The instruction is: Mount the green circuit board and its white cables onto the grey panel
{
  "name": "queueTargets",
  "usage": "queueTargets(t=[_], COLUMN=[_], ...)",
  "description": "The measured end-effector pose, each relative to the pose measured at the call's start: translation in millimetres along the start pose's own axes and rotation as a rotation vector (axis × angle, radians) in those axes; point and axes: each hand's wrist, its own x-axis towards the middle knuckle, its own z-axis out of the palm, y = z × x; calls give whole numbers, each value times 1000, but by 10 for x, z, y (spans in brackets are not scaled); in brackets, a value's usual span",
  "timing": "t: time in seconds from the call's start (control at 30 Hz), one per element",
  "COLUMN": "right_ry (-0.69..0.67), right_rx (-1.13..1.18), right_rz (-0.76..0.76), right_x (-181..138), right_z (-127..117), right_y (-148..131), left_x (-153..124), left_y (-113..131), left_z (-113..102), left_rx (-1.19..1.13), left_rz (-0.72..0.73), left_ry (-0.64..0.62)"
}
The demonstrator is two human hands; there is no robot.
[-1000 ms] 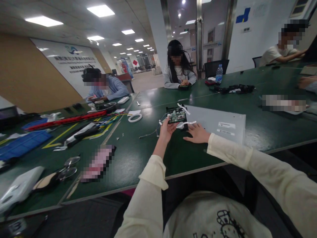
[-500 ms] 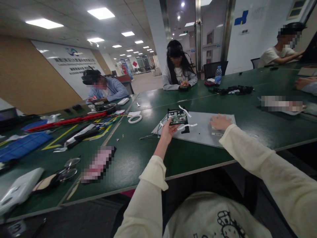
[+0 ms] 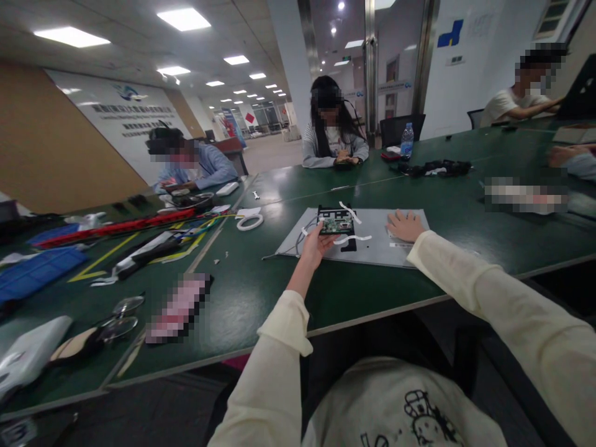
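Observation:
My left hand (image 3: 317,243) is closed around the near left edge of a green circuit board (image 3: 336,225) set in a black frame. White strips (image 3: 354,238) hang off its right side. Beneath the board lies a grey flat panel (image 3: 372,251), with a grey cable (image 3: 299,239) along its left part. My right hand (image 3: 406,226) rests flat on the panel's right end, fingers spread. A pale label (image 3: 400,244) shows at the near side of that hand.
Left on the green table (image 3: 261,298) are a white tape ring (image 3: 250,222), a pink phone-shaped item (image 3: 179,308), glasses (image 3: 121,320) and a blue tray (image 3: 41,273). A water bottle (image 3: 406,141) stands at the back. Several people sit around the table.
The grey panel has slid slightly left, with my right hand on it moving left too. My left hand keeps the circuit board in nearly the same place. The view has shifted a little.

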Motion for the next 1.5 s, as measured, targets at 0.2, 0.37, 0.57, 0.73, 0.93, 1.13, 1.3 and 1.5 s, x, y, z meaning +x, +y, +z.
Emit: queueTargets(t=[0.2, 0.37, 0.57, 0.73, 0.93, 1.13, 1.3, 1.5], right_ry=[-3, -17, -15, -11, 12, 15, 6, 5], right_rx=[-4, 1, 22, 24, 37, 52, 48, 39], right_rz=[-99, -155, -180, -185, -195, -197, -204, -232], right_x=[170, 273, 362, 358, 313, 295, 309, 296], right_z=[10, 43, 56, 66, 63, 59, 70, 53], right_y=[-76, -139, -217, -307, -377, -389, -380, -376], left_x=[21, 42, 49, 79, 31, -206, -351, -409], left_y=[-75, -110, -115, -94, 31, 102, 166, 207], left_z=[57, 56, 48, 11, -95, -94, 18, 57], left_rx=[42, 65, 156, 355, 987, 1730, 1865, 1695], left_rz=[12, 18, 5, 7, 59, 275, 435, 695], left_ry=[-2, 35, 40, 39, 115, 331, 319, 156])
